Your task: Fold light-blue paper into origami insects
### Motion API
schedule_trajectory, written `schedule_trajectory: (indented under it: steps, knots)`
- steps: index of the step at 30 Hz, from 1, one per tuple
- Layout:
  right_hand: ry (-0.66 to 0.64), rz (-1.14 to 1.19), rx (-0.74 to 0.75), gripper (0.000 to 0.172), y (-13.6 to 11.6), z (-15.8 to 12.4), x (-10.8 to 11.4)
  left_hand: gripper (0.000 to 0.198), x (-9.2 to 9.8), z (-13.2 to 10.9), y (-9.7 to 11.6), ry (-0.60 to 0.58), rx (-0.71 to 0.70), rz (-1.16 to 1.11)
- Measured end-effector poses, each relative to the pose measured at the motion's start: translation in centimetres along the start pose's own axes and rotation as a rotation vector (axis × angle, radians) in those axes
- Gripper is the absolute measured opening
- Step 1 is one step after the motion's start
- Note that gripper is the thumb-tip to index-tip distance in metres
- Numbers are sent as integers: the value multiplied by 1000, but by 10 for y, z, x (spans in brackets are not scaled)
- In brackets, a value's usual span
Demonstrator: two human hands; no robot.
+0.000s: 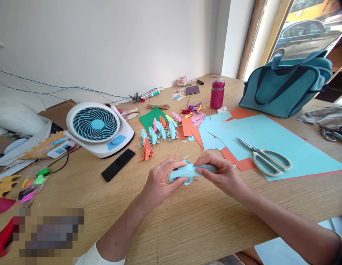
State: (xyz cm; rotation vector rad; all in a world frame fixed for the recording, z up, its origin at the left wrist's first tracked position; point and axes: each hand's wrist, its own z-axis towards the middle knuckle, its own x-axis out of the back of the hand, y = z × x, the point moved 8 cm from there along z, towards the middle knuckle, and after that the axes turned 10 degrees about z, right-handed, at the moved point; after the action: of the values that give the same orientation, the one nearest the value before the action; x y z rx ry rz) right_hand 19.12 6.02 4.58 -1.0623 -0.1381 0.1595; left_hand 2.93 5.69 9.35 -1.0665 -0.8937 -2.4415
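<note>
Both my hands hold a light blue folded paper figure point(189, 171) just above the wooden table point(187, 221). My left hand point(161, 180) pinches its left end, with thin paper legs sticking out below the fingers. My right hand point(219, 173) grips its right end from above. Behind the hands stand several finished paper figures point(157, 134), light blue and orange, in a loose row.
White-handled scissors point(266, 158) lie on large light blue and orange sheets point(270, 136) at right. A white desk fan point(98, 127), black phone point(118, 164), pink bottle point(217, 94), teal bag point(287, 84), green paper point(150, 117) and cluttered items at far left surround the work spot.
</note>
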Motion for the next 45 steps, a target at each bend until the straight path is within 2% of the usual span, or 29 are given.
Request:
schedule_trajectory:
  steps: [5, 10, 15, 21, 24, 30, 34, 36, 39, 45]
  knots:
    - [-59, -106, 66, 23, -8, -1, -5, 29, 0, 0, 2, 13, -3, 11]
    - [-98, -129, 127, 19, -16, -1, -8, 29, 0, 1, 5, -10, -8, -6]
    - [-85, -106, 76, 17, -12, -1, -8, 29, 0, 0, 3, -41, -17, -29]
    - [-120, -71, 102, 17, -14, -1, -10, 29, -3, -1, 2, -63, -1, -44]
    - [-121, -24, 29, 19, -10, 0, -8, 29, -2, 0, 3, -38, 7, -30]
    - [-66, 250, -298, 23, 18, -1, -2, 30, 3, 0, 5, 11, -2, -3]
    - [-59, 319, -375, 22, 29, -3, -3, 33, -1, -2, 6, -9, -24, -19]
    - [-39, 314, -349, 20, 27, -2, -2, 32, -1, -3, 6, 0, -21, -3]
    - [-18, 255, -228, 15, 16, 0, 1, 31, 1, -3, 9, 3, -44, 31]
    - [-62, 67, -24, 7, -2, 2, -1, 30, 1, -3, 14, -9, -88, 43]
